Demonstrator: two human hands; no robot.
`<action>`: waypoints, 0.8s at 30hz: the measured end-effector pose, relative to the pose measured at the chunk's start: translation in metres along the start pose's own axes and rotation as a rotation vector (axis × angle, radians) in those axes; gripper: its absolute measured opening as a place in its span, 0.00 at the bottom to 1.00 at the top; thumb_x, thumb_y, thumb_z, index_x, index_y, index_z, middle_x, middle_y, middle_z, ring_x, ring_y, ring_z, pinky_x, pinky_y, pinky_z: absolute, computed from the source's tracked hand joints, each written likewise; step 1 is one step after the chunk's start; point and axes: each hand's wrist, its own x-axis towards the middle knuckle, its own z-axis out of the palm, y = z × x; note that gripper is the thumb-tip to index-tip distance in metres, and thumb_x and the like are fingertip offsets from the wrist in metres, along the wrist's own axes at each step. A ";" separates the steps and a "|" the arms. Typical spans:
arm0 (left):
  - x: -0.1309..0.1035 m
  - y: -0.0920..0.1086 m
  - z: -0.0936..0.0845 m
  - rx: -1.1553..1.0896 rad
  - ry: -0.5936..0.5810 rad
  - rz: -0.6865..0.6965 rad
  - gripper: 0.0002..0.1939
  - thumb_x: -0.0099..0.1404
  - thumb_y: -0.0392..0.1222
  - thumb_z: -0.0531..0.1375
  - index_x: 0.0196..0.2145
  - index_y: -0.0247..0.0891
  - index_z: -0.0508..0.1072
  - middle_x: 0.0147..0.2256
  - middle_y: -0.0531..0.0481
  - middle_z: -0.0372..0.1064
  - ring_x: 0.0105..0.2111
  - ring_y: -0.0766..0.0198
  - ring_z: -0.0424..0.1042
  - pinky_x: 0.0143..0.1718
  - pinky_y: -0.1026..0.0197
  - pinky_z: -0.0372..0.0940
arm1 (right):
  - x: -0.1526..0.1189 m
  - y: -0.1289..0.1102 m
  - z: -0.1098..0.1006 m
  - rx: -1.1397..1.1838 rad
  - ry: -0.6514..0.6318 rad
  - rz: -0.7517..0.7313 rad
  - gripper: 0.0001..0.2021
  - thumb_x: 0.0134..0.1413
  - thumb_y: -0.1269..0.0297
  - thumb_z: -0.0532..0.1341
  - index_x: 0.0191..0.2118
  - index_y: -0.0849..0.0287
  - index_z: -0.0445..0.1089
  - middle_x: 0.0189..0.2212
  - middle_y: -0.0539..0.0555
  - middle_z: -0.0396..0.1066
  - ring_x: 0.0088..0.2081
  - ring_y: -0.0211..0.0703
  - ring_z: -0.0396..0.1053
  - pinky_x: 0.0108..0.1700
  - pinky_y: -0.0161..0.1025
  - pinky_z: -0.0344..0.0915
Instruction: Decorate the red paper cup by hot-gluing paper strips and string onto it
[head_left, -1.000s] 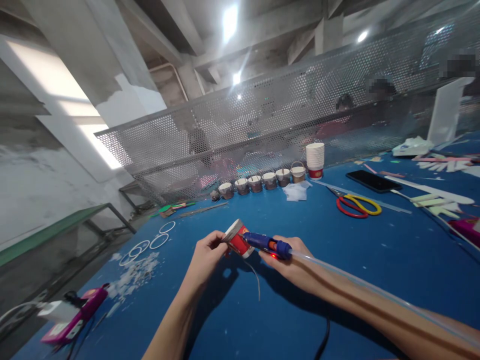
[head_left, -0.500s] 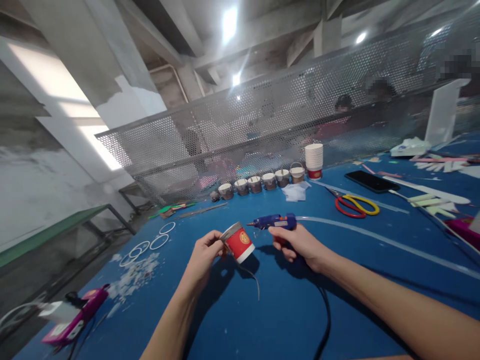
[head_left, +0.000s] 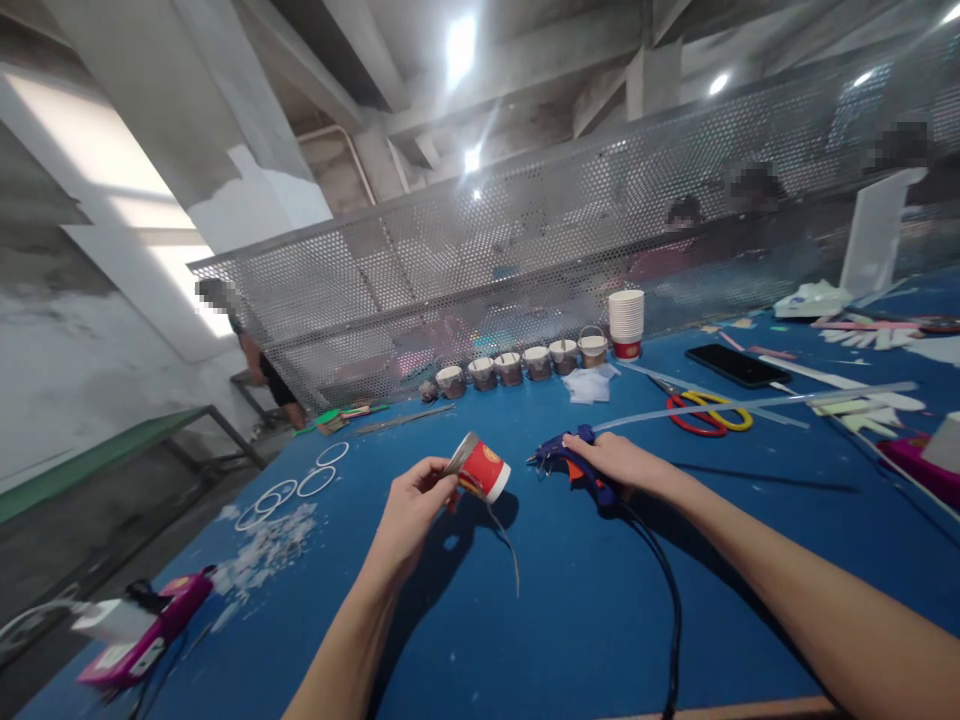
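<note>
A red paper cup (head_left: 487, 471) lies tilted in my left hand (head_left: 420, 497), its fingers closed round the rim end. Grey cord is wrapped near that rim, and a loose tail of it (head_left: 508, 550) hangs over the blue table (head_left: 480, 640). My right hand (head_left: 611, 460) is closed over the top of a blue glue gun (head_left: 581, 462). The gun's nozzle points left toward the cup, with a gap between them. A clear glue stick (head_left: 645, 414) runs out from the gun's rear to the right.
Several cord-wrapped cups (head_left: 508, 369) and a cup stack (head_left: 626, 325) line the mesh screen (head_left: 420, 260). Scissors (head_left: 709, 412) and a phone (head_left: 737, 365) lie right. White rings (head_left: 277, 496) and a magenta power strip (head_left: 150, 635) are left. A person (head_left: 262, 360) stands beyond.
The glue gun has turned and moved slightly right, away from the cup, and its glue stick has swung up. My left hand has tilted the cup a little. A person has appeared at left.
</note>
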 end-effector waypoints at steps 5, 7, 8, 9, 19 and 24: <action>-0.002 0.003 0.002 0.050 0.025 0.039 0.07 0.49 0.42 0.62 0.26 0.35 0.75 0.19 0.55 0.67 0.21 0.68 0.63 0.25 0.64 0.61 | -0.006 0.000 -0.010 -0.413 0.076 -0.071 0.25 0.63 0.52 0.52 0.19 0.60 0.69 0.12 0.56 0.65 0.23 0.51 0.73 0.31 0.41 0.64; -0.003 0.004 0.002 0.079 0.031 0.062 0.08 0.50 0.42 0.62 0.26 0.35 0.74 0.19 0.55 0.67 0.21 0.68 0.63 0.25 0.64 0.61 | -0.008 0.000 -0.010 -0.455 0.115 -0.088 0.21 0.60 0.54 0.56 0.21 0.61 0.71 0.18 0.60 0.71 0.31 0.53 0.75 0.35 0.41 0.63; -0.004 0.005 0.003 0.093 0.034 0.076 0.08 0.50 0.43 0.62 0.26 0.35 0.74 0.19 0.55 0.67 0.21 0.68 0.63 0.25 0.64 0.61 | -0.009 -0.002 -0.009 -0.473 0.146 -0.107 0.20 0.60 0.54 0.57 0.22 0.61 0.71 0.21 0.61 0.73 0.33 0.54 0.75 0.35 0.41 0.63; -0.005 0.006 0.003 0.108 0.040 0.091 0.08 0.51 0.43 0.62 0.27 0.35 0.74 0.19 0.55 0.67 0.20 0.68 0.63 0.25 0.64 0.61 | -0.011 -0.003 -0.007 -0.487 0.183 -0.143 0.19 0.60 0.54 0.57 0.23 0.60 0.72 0.24 0.62 0.74 0.34 0.53 0.74 0.34 0.40 0.62; -0.020 -0.001 0.021 0.270 0.073 0.293 0.07 0.57 0.43 0.61 0.29 0.37 0.74 0.24 0.54 0.65 0.21 0.68 0.63 0.24 0.65 0.60 | -0.041 -0.020 0.066 -0.299 0.590 -1.112 0.04 0.59 0.66 0.59 0.35 0.60 0.70 0.31 0.55 0.73 0.31 0.42 0.69 0.32 0.35 0.60; -0.022 -0.005 0.026 0.322 0.011 0.334 0.07 0.59 0.43 0.60 0.28 0.38 0.75 0.24 0.53 0.65 0.22 0.68 0.63 0.24 0.66 0.59 | -0.041 -0.021 0.070 -0.319 0.623 -1.067 0.05 0.58 0.70 0.60 0.30 0.59 0.69 0.27 0.54 0.71 0.30 0.41 0.68 0.32 0.35 0.59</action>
